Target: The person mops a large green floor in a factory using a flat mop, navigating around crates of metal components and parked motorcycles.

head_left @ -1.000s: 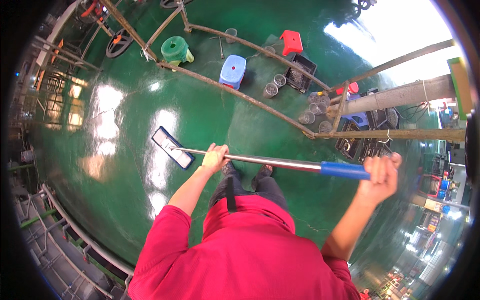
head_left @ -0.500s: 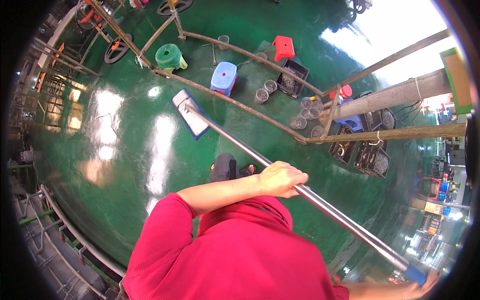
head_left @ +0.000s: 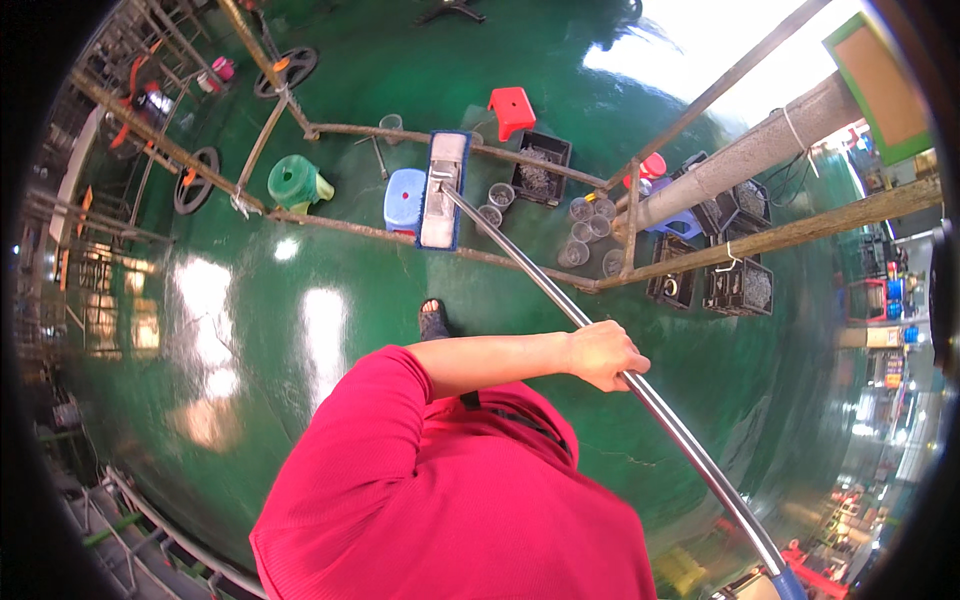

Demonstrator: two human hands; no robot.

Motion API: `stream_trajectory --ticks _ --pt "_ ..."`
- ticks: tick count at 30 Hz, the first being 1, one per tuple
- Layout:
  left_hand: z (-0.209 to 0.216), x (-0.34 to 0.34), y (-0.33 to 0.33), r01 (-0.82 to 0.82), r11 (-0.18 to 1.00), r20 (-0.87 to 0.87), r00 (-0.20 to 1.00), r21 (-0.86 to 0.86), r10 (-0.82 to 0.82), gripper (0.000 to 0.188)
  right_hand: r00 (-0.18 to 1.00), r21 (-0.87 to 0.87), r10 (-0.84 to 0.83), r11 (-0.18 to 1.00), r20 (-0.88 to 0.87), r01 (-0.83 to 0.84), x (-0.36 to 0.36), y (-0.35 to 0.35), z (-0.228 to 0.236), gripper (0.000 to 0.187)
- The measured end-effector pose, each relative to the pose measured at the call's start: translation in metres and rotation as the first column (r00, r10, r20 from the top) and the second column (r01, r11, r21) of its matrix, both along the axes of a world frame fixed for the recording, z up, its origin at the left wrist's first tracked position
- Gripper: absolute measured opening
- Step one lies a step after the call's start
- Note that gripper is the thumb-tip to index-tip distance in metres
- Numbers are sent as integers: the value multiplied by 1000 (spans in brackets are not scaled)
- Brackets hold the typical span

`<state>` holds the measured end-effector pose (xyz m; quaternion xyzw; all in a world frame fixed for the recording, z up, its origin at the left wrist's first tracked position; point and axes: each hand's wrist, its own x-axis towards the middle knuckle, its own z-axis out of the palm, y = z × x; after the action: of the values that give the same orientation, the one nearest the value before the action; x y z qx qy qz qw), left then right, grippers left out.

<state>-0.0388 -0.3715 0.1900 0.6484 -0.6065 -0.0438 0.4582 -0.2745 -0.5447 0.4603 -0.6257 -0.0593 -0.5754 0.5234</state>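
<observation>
My left hand (head_left: 605, 356) is closed around the metal pole of a flat mop (head_left: 540, 276), about halfway along it. The pole runs from the far middle down to the lower right, where its blue grip (head_left: 787, 585) meets the picture's edge. My right hand is out of view. At the far end, the white mop head with its blue edge (head_left: 440, 215) covers part of the metal rail (head_left: 345, 231) and the side of a blue stool (head_left: 403, 198). It looks lifted off the floor.
Left of the blue stool stands a green stool (head_left: 293, 183); a red stool (head_left: 513, 110) is farther back. Beyond the rail are clear plastic cups (head_left: 580, 245) and black crates (head_left: 540, 170) of small parts. A thick pipe (head_left: 720, 160) slants at right. The green floor (head_left: 260, 440) shines.
The mop head has swung away and to the right, from the floor before the rail to in front of it. My left hand moved slightly right; my right hand left the view.
</observation>
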Motion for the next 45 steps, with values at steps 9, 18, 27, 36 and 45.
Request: stream_trajectory --ticks 9,18,27,36,45 --pt "-57 71 18 19 994 -46 999 108 -14 14 899 148 -435 888 -43 436 18 46 7 21" --pt "-113 125 56 -97 981 -111 987 170 117 12 969 402 238 882 73 -247 82 72 -17 21" --pt "-137 177 76 -265 944 -153 943 199 297 11 899 402 437 818 27 -410 168 89 -36 25" --pt "-181 170 94 -367 867 -185 877 337 444 16 974 400 131 916 -187 -46 198 67 -83 30" --pt "-210 202 176 -374 765 -97 866 525 490 13 976 557 150 830 -161 -35 239 105 -144 31"
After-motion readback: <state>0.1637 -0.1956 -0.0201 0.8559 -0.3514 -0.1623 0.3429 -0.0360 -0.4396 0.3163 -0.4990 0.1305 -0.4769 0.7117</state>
